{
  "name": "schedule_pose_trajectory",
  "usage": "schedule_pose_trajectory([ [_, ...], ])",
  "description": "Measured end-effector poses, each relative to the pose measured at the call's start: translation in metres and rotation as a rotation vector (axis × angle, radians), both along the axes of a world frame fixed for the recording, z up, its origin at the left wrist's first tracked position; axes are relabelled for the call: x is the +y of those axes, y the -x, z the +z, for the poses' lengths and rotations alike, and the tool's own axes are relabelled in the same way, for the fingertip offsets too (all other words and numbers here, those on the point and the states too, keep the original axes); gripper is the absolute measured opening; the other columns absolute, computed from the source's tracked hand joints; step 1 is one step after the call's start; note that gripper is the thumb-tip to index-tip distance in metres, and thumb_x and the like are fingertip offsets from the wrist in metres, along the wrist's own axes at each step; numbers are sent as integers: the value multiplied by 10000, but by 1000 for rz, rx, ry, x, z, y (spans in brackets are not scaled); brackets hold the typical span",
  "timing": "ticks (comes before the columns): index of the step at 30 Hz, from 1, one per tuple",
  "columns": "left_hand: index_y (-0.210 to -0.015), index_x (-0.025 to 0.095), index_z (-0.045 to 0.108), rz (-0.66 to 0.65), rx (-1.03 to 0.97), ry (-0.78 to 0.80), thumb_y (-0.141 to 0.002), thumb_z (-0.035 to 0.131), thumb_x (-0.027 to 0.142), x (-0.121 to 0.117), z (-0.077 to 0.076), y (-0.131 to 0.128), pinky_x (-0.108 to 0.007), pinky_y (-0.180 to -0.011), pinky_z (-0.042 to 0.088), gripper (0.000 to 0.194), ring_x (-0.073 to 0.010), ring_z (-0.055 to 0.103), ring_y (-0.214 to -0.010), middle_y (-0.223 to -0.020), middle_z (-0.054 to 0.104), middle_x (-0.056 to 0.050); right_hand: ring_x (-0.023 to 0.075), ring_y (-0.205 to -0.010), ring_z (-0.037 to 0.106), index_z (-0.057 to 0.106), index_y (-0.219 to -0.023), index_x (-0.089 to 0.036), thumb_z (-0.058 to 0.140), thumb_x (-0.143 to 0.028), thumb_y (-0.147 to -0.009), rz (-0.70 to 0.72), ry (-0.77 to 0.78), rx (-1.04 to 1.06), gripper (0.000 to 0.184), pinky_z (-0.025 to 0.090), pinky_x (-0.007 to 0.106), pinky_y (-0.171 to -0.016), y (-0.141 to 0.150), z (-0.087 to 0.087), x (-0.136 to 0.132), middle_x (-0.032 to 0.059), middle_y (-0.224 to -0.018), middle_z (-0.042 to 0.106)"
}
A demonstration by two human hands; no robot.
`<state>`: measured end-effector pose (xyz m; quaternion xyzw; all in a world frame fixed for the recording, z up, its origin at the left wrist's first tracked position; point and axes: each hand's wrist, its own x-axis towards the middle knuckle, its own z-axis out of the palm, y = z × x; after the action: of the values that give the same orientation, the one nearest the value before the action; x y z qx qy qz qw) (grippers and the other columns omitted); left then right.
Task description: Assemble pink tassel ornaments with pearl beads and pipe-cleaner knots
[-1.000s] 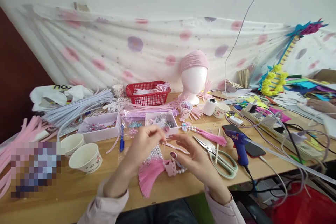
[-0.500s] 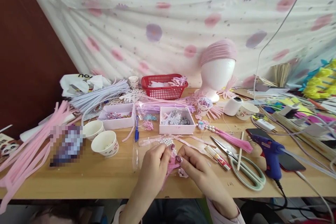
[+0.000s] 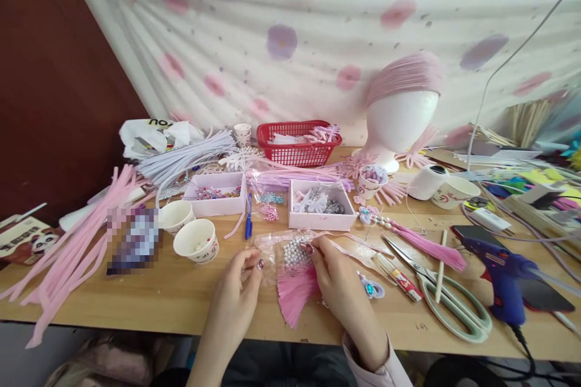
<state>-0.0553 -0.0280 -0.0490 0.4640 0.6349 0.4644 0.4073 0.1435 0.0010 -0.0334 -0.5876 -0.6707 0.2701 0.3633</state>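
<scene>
My left hand has its fingers curled at the left edge of a clear plastic bag and appears to grip it. White pearl beads lie at the bag's right part. My right hand is closed, thumb and forefinger together at the right edge of the pearls; what they pinch is hidden. A pink tassel spreads below the pearls, between the hands, partly behind my right hand. Just right of that hand lies a flower ornament with a blue gem.
Scissors, a glue stick-like red tube and a blue glue gun lie on the right. White boxes of beads, a red basket and a foam head stand behind. Paper cups stand on the left.
The view has swung right to left. My hands came together over the tassel, then parted, the left moving to the bag's edge. The pearls and tassel show again between them.
</scene>
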Motion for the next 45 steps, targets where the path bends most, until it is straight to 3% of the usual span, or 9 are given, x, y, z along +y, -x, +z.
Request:
schedule_pose_trajectory([
  [5, -1090, 172, 588, -21, -191, 20, -825, 629, 461, 6, 12, 9, -405, -874, 599, 393, -215, 738, -873, -1114, 776, -140, 258, -671, 584, 455, -814, -269, 387, -330, -965, -4, 13, -19, 176, 375, 316, -616, -2, 2, -3, 50, -714, 628],
  [9, -1075, 170, 577, -146, -109, 80, -788, 634, 437, 14, 25, 17, -352, -734, 584, 397, -206, 723, -787, -1012, 800, -128, 263, -699, 630, 465, -836, -264, 376, -325, -982, -1, 26, -11, 182, 400, 326, -635, -3, 2, -4, 60, -743, 669],
  [12, -1035, 153, 628, -256, 30, 181, -771, 563, 453, 21, 29, 19, -276, -492, 428, 405, -160, 603, -563, -933, 804, -135, 274, -763, 678, 491, -863, -258, 373, -340, -998, 8, 39, 2, 198, 431, 335, -668, -4, 2, -4, 69, -776, 703],
  [17, -1105, 124, 690, -381, 39, 253, -793, 540, 387, 29, 33, 16, -248, -475, 309, 435, -109, 434, -424, -729, 796, -76, 264, -834, 710, 530, -908, -248, 362, -353, -1020, 28, 57, 20, 228, 467, 340, -726, -6, 1, -4, 70, -861, 740],
  [22, -1127, 136, 691, -363, 24, 192, -837, 488, 399, 33, 33, 11, -237, -492, 261, 441, -98, 319, -434, -652, 733, -21, 264, -803, 702, 574, -959, -237, 366, -380, -1028, 40, 62, 25, 261, 464, 350, -721, -8, -4, -3, 74, -860, 749],
  [29, -768, 184, 689, -410, 51, 187, -787, 584, 346, 34, 31, 10, -235, -508, 332, 193, -130, 485, -497, -613, 691, -15, 282, -866, 706, 583, -956, -234, 378, -394, -1018, 37, 66, 20, 267, 475, 372, -752, -10, -8, -1, 84, -884, 748],
  [38, -1198, 151, 780, -570, 102, 167, -884, 513, 304, 41, 29, 7, -205, -482, 281, 440, -97, 354, -455, -552, 559, 49, 269, -807, 704, 586, -914, -238, 395, -436, -993, 26, 57, 58, 285, 481, 370, -729, -10, -8, 0, 95, -916, 766],
  [41, -1300, 173, 739, -595, 176, 138, -880, 550, 219, 43, 29, 4, -210, -537, 352, 463, -114, 444, -470, -493, 532, 73, 270, -790, 698, 596, -926, -237, 406, -475, -986, 26, 89, 65, 310, 482, 378, -732, -10, -8, 0, 91, -915, 763],
  [45, -1184, 200, 803, -523, 285, 77, -826, 665, 182, 42, 28, -8, -293, -722, 498, 384, -206, 688, -702, -740, 790, -33, 263, -739, 673, 592, -903, -244, 412, -486, -987, 22, 71, 52, 312, 471, 365, -700, -10, -8, 0, 65, -816, 729],
])
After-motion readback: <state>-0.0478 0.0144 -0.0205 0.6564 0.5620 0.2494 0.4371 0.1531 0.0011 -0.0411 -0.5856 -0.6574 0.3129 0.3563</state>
